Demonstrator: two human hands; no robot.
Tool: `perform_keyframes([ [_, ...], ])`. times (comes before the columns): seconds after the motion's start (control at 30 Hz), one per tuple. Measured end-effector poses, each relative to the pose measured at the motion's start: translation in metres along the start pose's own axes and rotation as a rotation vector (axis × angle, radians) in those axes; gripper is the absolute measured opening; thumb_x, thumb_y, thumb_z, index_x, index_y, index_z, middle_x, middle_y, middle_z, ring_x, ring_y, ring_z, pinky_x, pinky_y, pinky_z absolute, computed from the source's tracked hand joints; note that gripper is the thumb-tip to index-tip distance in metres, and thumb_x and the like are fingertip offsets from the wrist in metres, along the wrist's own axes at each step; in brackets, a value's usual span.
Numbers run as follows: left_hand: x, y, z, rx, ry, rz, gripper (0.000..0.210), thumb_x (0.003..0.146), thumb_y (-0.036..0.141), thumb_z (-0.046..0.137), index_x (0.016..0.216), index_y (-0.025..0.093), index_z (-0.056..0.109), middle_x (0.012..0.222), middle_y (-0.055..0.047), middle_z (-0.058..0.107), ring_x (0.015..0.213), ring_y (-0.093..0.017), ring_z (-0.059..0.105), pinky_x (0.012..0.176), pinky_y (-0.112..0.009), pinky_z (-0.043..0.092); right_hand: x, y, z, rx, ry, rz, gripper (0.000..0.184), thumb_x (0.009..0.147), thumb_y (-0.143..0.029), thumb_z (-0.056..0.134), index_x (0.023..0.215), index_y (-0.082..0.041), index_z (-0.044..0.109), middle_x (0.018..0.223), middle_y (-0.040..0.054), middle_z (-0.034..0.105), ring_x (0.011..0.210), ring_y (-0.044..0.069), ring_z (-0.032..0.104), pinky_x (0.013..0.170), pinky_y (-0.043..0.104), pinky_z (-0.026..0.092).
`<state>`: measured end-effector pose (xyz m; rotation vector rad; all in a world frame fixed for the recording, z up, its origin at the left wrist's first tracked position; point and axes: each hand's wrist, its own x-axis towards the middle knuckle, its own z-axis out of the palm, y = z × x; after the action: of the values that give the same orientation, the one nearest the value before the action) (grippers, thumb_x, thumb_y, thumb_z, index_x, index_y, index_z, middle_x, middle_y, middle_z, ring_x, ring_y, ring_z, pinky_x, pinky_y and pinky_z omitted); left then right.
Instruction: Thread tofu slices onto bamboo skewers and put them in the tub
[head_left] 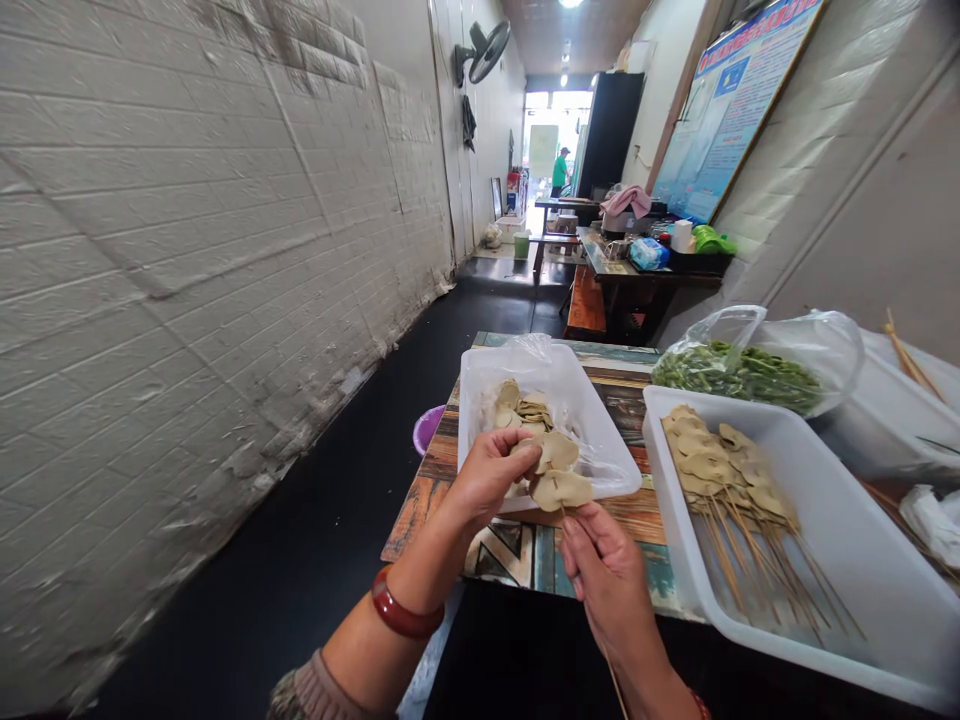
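My left hand (491, 472) pinches a flat, tan, round-edged food slice (557, 453) between thumb and fingers. Closed round a thin bamboo skewer (616, 685) is my right hand (606, 560), with the stick's lower end showing below the wrist. A second tan slice (564, 490) is threaded at the skewer's upper part, just under the first one. Both hands are over the near edge of a white plastic tub (615, 465), lined with clear plastic, where loose slices (529, 408) lie in a pile.
At the right, a larger white tub (847, 520) holds several skewers (705, 465) threaded with slices. Behind it sits a clear bag of green vegetables (739, 375). Both tubs stand on a patterned wooden table (427, 500). A purple basin (427, 428) is at the table's left; a white wall (225, 250) runs alongside.
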<state>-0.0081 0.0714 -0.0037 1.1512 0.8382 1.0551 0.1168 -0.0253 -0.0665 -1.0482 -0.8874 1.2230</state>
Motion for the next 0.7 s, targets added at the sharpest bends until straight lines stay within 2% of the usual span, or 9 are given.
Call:
perform_keyframes([
  [0.13,-0.0012,0.0003,0.0023,0.024,0.046,0.03,0.019,0.065,0.03,0.073,0.067,0.013,0.066,0.053,0.004,0.052,0.048,-0.007,0.038,0.05,-0.022,0.028,-0.0006,-0.0009,0.0015,0.049,0.015,0.023,0.033,0.087,-0.041,0.067,0.112,-0.021,0.066,0.065,-0.0045,0.051,0.045,0.005,0.033,0.033,0.012,0.026],
  [0.37,-0.0006,-0.0026,0.0033,0.051,0.124,0.068,0.014,0.065,0.022,0.071,0.075,0.015,0.064,0.062,0.003,0.057,0.054,-0.008,0.047,0.053,-0.021,0.034,0.0003,-0.0032,0.0019,0.06,0.017,0.038,0.031,0.086,-0.041,0.068,0.109,-0.02,0.067,0.061,-0.007,0.044,0.044,0.005,0.032,0.033,0.012,0.026],
  [0.57,-0.0007,-0.005,0.0029,0.054,0.138,0.071,0.015,0.064,0.02,0.071,0.071,0.016,0.059,0.061,0.004,0.055,0.053,-0.007,0.047,0.053,-0.02,0.034,0.0012,-0.007,0.0029,0.061,-0.002,0.034,0.034,0.087,-0.041,0.066,0.112,-0.019,0.064,0.066,-0.0049,0.051,0.044,0.005,0.032,0.032,0.012,0.026],
  [0.7,-0.0006,-0.0018,0.0039,0.047,0.131,0.056,0.016,0.062,0.02,0.072,0.07,0.015,0.06,0.06,0.004,0.053,0.052,-0.006,0.043,0.051,-0.02,0.032,0.0022,-0.0094,0.0033,0.055,-0.006,0.032,0.037,0.087,-0.042,0.066,0.114,-0.017,0.061,0.057,-0.0075,0.046,0.043,0.006,0.031,0.032,0.013,0.025],
])
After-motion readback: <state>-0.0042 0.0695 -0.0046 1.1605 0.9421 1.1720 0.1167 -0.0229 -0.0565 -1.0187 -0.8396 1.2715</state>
